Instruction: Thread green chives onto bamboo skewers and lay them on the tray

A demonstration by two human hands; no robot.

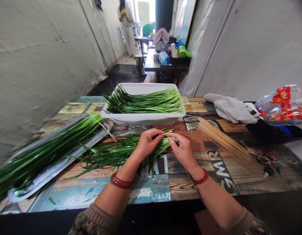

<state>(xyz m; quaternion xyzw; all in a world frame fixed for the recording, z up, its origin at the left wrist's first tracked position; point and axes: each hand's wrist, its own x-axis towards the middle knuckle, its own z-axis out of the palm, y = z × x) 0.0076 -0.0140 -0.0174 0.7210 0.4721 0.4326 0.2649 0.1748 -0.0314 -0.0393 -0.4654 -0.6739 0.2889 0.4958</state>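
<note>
My left hand [149, 141] pinches the pale stem ends of some garlic chives [116, 150] at the middle of the table. Close beside it, my right hand [181, 147] is closed, thumb and fingers pinching the same stem ends. Their dark leaves fan out to the left across the wood. A thin stick-like line runs below my right wrist; I cannot make out whether that hand holds it. Behind my hands stands a white plastic tub [143, 119] with more chives laid lengthwise. To the right lies a bundle of bamboo skewers [224, 143].
At the left, a metal tray [55, 173] carries a long heap of chives, with a few skewers [107, 131] at its end. Keys [267, 160], a white cap [233, 107] and a red-printed plastic bag [283, 104] lie right. A person [128, 29] stands far back.
</note>
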